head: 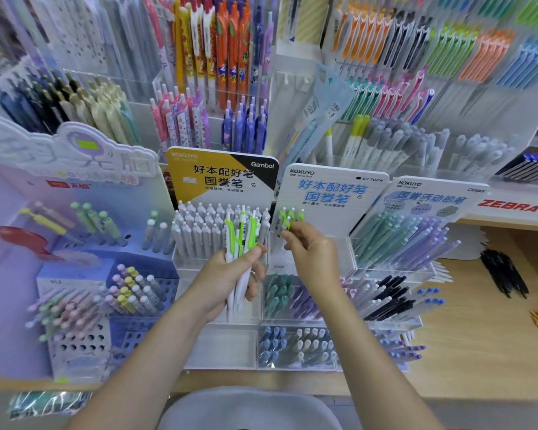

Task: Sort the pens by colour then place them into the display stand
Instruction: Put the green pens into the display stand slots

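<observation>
- Your left hand (230, 274) grips a bundle of white pens with lime-green clips (241, 243), thumb curled across the front of the barrels, clip ends pointing up.
- That bundle stands in front of the clear acrylic display stand (348, 324), overlapping its upper left tray of white pens (199, 231) under the yellow and black Gambol header card (221, 175).
- Your right hand (311, 256) pinches a smaller group of green-clipped pens (289, 220) at the fingertips, held up before the white header card with blue lettering (330, 187).
- The two hands are near each other but apart, with a gap between the two groups of pens.
- Below your hands, the stand's lower trays hold teal and purple pens (289, 297), black pens (389, 296), and blue and pale capped pens (295, 344).
- To the right, a tilted tray of teal and lilac pencils (410, 240) sits under another header card.
- On the left stands a blue perforated holder (84, 339) with pastel pens.
- Loose black pens (503, 274) lie on the wooden counter (479, 336) at the far right.
- Hanging rows of coloured pens fill the wall rack (292, 57) behind.
</observation>
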`<state>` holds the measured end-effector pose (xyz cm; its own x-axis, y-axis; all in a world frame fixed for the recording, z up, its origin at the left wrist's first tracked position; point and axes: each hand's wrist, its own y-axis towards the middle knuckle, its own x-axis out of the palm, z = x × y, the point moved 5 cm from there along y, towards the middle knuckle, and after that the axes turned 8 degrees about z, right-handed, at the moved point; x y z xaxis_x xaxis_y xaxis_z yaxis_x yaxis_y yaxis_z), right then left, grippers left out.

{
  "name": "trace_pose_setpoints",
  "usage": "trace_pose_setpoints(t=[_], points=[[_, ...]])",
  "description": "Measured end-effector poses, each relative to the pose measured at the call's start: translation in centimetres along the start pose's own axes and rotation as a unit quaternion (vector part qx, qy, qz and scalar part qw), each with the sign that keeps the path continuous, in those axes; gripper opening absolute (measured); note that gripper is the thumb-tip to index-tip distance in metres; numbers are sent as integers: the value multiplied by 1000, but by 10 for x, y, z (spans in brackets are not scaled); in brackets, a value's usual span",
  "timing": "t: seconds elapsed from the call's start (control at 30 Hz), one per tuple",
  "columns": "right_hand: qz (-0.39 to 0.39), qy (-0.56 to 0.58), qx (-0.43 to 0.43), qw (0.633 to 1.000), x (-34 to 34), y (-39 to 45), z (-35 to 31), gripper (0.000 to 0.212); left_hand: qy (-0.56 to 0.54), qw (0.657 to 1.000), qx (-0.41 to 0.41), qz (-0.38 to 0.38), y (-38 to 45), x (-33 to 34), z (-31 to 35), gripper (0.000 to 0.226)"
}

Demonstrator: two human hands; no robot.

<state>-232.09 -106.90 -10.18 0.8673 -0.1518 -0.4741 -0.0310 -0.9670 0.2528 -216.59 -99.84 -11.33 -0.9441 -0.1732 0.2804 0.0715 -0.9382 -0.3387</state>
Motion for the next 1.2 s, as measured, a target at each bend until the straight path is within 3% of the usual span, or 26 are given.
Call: trace_pose_setpoints(t=[0.2,0.3,0.43,0.53,0.63,0.9,0.97,1.07,1.2], points=[[-9,-81,-52,995,4,5,1,19,2,1000,5,-2,-4,0,1,31],[-13,-98,-26,995,0,5,2,20,5,1000,9,-5,-5,2,1,31],[6,11,39,999,-18,-1,-10,10,4,1000,3,-10,-4,4,2,34],[-68,126,98,985,-21,-11,-27,10,21,1000,14,-16,-4,10,1,29],[-126,147,120,974,-17,-19,-32,11,33,999,20,-18,-4,19,-1,27],[-68,237,172,954,-39,-19,-19,11,62,998,13,-14,-2,27,-6,34],[-98,288,182,935,-38,-19,-19,9,67,998,15,-9,-1,28,-6,29],[-151,311,172,922,-36,-19,-21,22,80,997,11,-8,0,28,-7,21],[-100,292,159,938,-41,-13,-21,13,85,996,-12,1,1,26,-8,27]])
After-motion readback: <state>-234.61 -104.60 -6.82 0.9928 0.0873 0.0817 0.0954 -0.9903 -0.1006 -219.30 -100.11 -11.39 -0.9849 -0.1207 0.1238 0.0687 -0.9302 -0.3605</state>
